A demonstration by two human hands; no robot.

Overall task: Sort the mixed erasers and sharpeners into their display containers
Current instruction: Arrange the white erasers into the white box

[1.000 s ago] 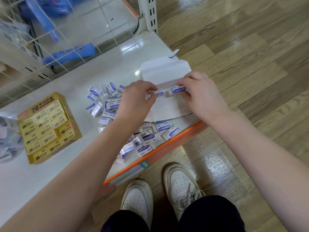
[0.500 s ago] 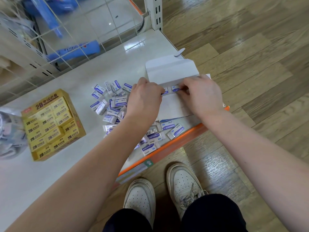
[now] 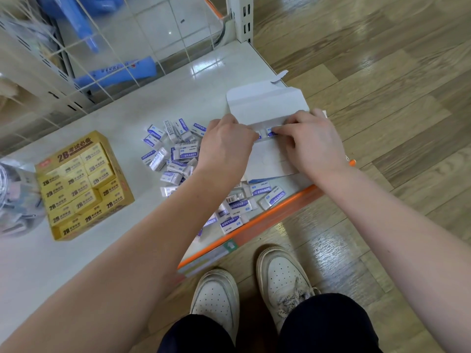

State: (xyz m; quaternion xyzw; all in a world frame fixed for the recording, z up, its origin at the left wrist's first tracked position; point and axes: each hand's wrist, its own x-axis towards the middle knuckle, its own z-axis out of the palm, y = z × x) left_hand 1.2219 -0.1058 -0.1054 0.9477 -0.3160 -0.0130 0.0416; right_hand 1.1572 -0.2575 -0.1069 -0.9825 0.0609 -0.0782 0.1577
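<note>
Item: boxed erasers (image 3: 269,133), blue-and-white sleeves, a short row along the back wall of the white display box (image 3: 267,161), lid open.
Left hand (image 3: 226,146), right hand (image 3: 313,143): fingers curled onto the two ends of the row, pinching it into line.
Loose erasers (image 3: 178,154): large heap on the shelf (image 3: 114,123), left of and in front of the box, unsorted.
Yellow 2B box (image 3: 84,184): full.
Clear container (image 3: 15,197), far left: contents unclear.
Status, by estimate: early, with most of the filling left. No sharpeners identifiable.
</note>
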